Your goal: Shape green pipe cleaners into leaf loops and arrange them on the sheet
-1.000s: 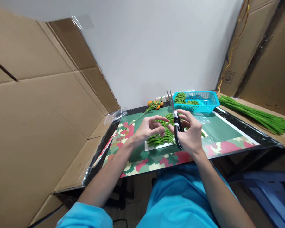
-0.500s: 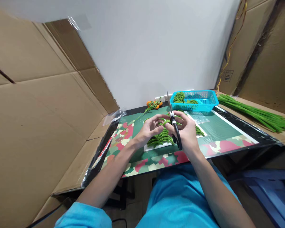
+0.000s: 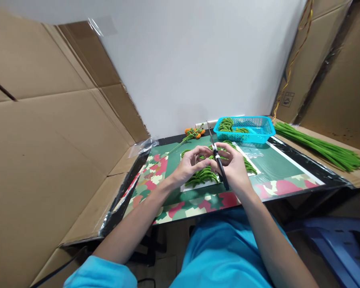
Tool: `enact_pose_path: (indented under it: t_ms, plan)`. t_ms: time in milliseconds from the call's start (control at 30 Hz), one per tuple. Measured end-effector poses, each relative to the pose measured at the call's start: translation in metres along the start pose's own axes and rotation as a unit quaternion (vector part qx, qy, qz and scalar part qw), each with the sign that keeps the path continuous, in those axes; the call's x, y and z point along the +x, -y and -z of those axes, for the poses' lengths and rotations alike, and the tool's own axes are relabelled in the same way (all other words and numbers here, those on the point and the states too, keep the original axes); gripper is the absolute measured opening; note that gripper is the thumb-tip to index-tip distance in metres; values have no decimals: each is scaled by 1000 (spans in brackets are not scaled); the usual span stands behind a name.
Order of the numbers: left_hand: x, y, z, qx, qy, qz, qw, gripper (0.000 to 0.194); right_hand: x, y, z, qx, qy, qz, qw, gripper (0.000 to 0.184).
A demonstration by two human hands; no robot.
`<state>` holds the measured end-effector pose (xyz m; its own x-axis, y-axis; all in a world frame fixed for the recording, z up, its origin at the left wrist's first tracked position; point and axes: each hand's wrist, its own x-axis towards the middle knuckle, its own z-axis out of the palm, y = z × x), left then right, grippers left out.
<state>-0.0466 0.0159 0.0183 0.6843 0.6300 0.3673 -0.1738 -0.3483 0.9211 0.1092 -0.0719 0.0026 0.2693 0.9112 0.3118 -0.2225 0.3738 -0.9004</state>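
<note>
My right hand (image 3: pixel 234 165) is closed around black-handled scissors (image 3: pixel 221 168), their blades pointing up and away from me. Close by on the left, my left hand (image 3: pixel 188 165) has its fingers curled in a pinch. A short curved piece of green chenille stem (image 3: pixel 211 157) shows between the hands, partly hidden by fingers. The fingertips of both hands meet or nearly meet. Under them, many similar fuzzy green pieces (image 3: pixel 202 178) lie in rows on a white sheet (image 3: pixel 187 188). More of the pieces lie to the right, beside my right hand.
A blue plastic basket (image 3: pixel 258 138) with some green pieces stands at the back right. Long green stems (image 3: pixel 321 148) lie beyond it on cardboard. An orange flower stem (image 3: pixel 195 133) rests at the back left. Cardboard walls (image 3: pixel 63 132) flank the green mat (image 3: pixel 276 160).
The scissors have turned slightly in my right hand, their tip now lower and further left. My left fingers have come closer to my right fingers, covering more of the green piece.
</note>
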Motion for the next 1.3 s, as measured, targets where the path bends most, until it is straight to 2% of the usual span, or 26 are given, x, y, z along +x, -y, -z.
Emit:
enact_pose_path:
  t_ms: [200,333,633,800,900,1000,1167,1300]
  plan:
    - [-2,1,1,-22,34,42,998,47,-2,-3,-1,-12,1,28,1000,54]
    - [-4,-2,0,-18,52,59,997,50,-3,-5,-1,-38,-28,51,998,52]
    - [-6,-9,-1,187,29,25,982,34,-2,-2,-1,-74,-73,55,993,51]
    - [-6,-9,-2,115,61,56,990,38,-2,-7,1,-129,-93,91,983,50]
    - [-6,-6,-2,72,82,82,991,45,-3,-10,2,-207,-110,151,960,47]
    - [-6,-4,-2,70,78,87,991,52,-4,-11,3,-254,-114,201,939,45]
    - [-5,-6,-5,24,65,96,993,55,-4,-12,6,-252,-90,200,943,44]
    - [-5,-5,-8,-18,32,114,993,59,-4,-13,8,-240,-84,192,948,44]
